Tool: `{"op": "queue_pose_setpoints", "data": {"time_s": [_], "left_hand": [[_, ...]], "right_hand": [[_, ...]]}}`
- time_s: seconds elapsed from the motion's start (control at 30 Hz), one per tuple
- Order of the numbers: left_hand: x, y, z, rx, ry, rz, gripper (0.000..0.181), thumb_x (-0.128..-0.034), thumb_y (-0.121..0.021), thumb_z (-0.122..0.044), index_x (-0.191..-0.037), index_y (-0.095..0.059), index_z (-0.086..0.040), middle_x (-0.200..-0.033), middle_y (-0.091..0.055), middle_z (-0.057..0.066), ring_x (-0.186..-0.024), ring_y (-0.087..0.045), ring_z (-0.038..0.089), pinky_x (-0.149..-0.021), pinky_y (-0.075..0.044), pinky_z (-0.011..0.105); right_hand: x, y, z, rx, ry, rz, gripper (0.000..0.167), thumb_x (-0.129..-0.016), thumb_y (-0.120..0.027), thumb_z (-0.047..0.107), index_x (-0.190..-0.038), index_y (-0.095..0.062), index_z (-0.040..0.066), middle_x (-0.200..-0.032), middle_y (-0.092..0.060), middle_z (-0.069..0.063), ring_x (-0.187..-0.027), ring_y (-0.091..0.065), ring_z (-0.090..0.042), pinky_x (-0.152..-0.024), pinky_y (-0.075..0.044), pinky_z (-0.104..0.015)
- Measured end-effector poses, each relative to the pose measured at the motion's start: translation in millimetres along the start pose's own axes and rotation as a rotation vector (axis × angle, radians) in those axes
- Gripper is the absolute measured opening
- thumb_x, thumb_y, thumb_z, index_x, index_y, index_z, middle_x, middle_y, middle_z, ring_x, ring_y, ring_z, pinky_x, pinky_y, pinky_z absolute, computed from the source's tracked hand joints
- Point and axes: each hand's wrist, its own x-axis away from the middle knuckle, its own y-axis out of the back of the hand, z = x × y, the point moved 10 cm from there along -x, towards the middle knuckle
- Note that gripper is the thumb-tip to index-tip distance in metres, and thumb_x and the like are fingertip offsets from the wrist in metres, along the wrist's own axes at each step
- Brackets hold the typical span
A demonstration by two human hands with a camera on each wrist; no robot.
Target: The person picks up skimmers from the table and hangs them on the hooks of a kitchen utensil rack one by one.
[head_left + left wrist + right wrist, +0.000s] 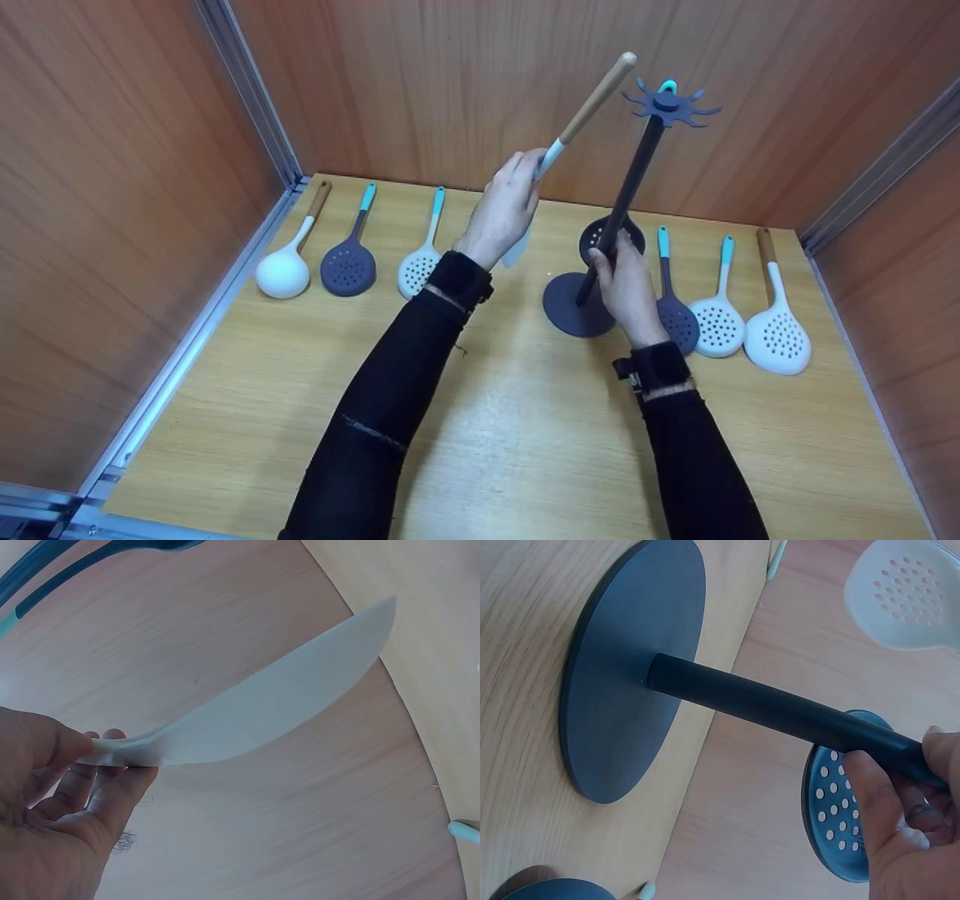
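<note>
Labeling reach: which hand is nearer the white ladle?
Left. The left hand, holding a white utensil, is right of the white ladle; the right hand, gripping the dark stand, is farther right.

It looked like a lab's test booth: reddish-brown wood-grain panels [450, 82], framed in silver metal profiles [255, 97], walled three sides of a pale wood-grain tabletop [525, 435], where a person [386, 390] wore wide black wrist straps [460, 279].

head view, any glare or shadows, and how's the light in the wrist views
Head view: pale glare on the table between the left sleeve and right sleeve, soft shadow beside each; left wrist view: dim, cool light, the pale utensil greyish; right wrist view: soft sheen on the round base.
</note>
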Motion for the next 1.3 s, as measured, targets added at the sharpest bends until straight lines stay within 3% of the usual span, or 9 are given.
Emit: {"op": "queue_pose_setpoints", "data": {"time_s": [0.33,0.53,0.87,1.3], "left_hand": [[-0.1,-0.2,-7.1,0.022,-0.031,0.009,0.048,-0.1226,-0.053,-0.002,-0.171,-0.053,-0.003,-0.156,-0.069,0.017,-0.145,-0.071,0.029,-0.124,-0.062,0.044],[0.1,-2.2,-8.7,0.013,-0.024,0.021,0.05,-0.1224,-0.054,-0.002,-0.172,-0.052,-0.004,-0.156,-0.069,0.016,-0.147,-0.071,0.029,-0.126,-0.062,0.044],[0.6,-3.4,-11.0,-0.016,-0.039,0.022,0.049,-0.1225,-0.054,-0.002,-0.171,-0.054,-0.003,-0.156,-0.07,0.016,-0.147,-0.071,0.029,-0.126,-0.061,0.043],[1.8,-10.0,-13.2,0.01,-0.066,0.07,0.047,-0.1243,-0.052,-0.004,-0.171,-0.053,-0.003,-0.155,-0.069,0.016,-0.148,-0.071,0.029,-0.127,-0.061,0.043]], "right_hand": [[1.5,2.0,2.4,0.021,0.02,-0.022,0.037,-0.123,-0.061,0.017,-0.151,-0.059,-0.007,-0.142,-0.074,-0.035,-0.137,-0.076,-0.052,-0.113,-0.066,-0.066],[-0.4,0.2,-0.5,0.011,-0.01,-0.003,0.037,-0.124,-0.061,0.017,-0.153,-0.059,-0.005,-0.144,-0.074,-0.032,-0.136,-0.077,-0.049,-0.112,-0.067,-0.064],[-1.9,-1.8,-3.4,0.005,-0.039,0.026,0.048,-0.124,-0.06,0.022,-0.165,-0.053,-0.002,-0.148,-0.073,-0.032,-0.138,-0.077,-0.048,-0.115,-0.066,-0.064],[-1.6,-1.9,-4.0,-0.008,-0.029,0.023,0.042,-0.125,-0.06,0.02,-0.161,-0.056,-0.001,-0.143,-0.073,-0.03,-0.138,-0.076,-0.049,-0.115,-0.066,-0.065]]}}
